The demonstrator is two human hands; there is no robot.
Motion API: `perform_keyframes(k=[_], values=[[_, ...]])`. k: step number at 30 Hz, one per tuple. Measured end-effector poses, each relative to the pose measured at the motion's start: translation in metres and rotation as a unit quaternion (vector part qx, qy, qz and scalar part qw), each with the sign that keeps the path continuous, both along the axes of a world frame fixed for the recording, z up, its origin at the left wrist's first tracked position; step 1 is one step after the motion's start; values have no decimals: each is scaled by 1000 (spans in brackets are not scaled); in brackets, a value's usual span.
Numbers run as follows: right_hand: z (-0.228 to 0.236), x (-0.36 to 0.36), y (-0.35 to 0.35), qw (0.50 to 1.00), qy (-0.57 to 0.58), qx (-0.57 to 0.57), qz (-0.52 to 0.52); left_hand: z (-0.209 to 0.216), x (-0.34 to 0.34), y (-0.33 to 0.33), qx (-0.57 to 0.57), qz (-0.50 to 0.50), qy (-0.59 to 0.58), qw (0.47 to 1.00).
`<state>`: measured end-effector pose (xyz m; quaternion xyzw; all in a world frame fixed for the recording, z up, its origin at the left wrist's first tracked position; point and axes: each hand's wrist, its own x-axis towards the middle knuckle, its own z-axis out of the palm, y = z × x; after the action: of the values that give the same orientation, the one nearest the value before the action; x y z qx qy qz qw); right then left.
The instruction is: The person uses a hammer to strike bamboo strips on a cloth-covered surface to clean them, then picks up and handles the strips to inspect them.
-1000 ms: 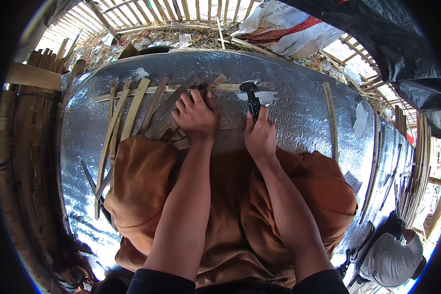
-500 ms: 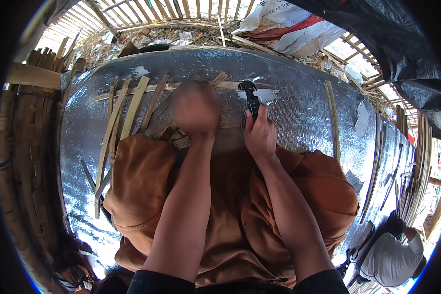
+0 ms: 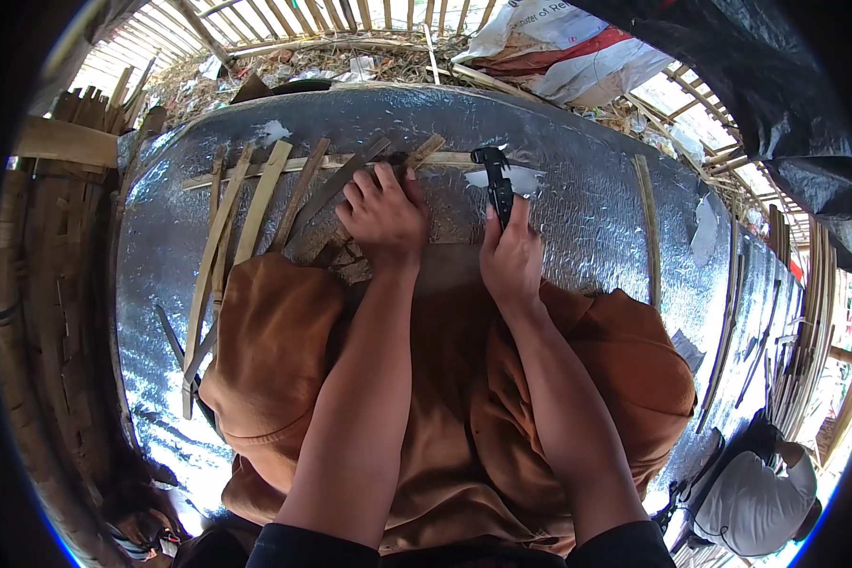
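Note:
My left hand (image 3: 384, 216) is closed, its fingers curled down over the crosswise bamboo strip (image 3: 341, 163). What its fingertips pinch is hidden from me. A dark slanting strip (image 3: 336, 194) runs beneath that hand, and a short piece of bamboo (image 3: 428, 148) juts out just beyond its thumb. In my right hand (image 3: 513, 257) is a black hammer (image 3: 503, 197), gripped by the handle with its head pointing away from me. The hammer head is over a torn white patch (image 3: 530, 182), near the right end of the crosswise strip.
Several bamboo strips (image 3: 263, 201) lie slanted across the silvery foil sheet (image 3: 587, 208). Brown cloth (image 3: 275, 360) covers my legs. Dark blades or tools (image 3: 175, 336) lie at left. A person in a white shirt (image 3: 757, 502) sits at lower right. Bamboo slats (image 3: 57, 284) line the left side.
The left hand, a blur before, now shows bent fingers at the crosswise strip. My right hand and the hammer have shifted slightly to the right.

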<state>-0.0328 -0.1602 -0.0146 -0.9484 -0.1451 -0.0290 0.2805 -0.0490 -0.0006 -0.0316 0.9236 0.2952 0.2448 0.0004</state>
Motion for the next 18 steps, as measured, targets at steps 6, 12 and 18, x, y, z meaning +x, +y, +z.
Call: perform_keyframes(k=[6, 12, 18], values=[[7, 2, 1, 998, 40, 28, -36, -3, 1, 3, 11, 3, -3, 1000], [4, 1, 1, 994, -78, 77, -22, 0, 2, 3, 0, -6, 3, 1000], [14, 4, 4, 997, 47, 35, -46, 1, 5, 2, -13, -9, 3, 1000]])
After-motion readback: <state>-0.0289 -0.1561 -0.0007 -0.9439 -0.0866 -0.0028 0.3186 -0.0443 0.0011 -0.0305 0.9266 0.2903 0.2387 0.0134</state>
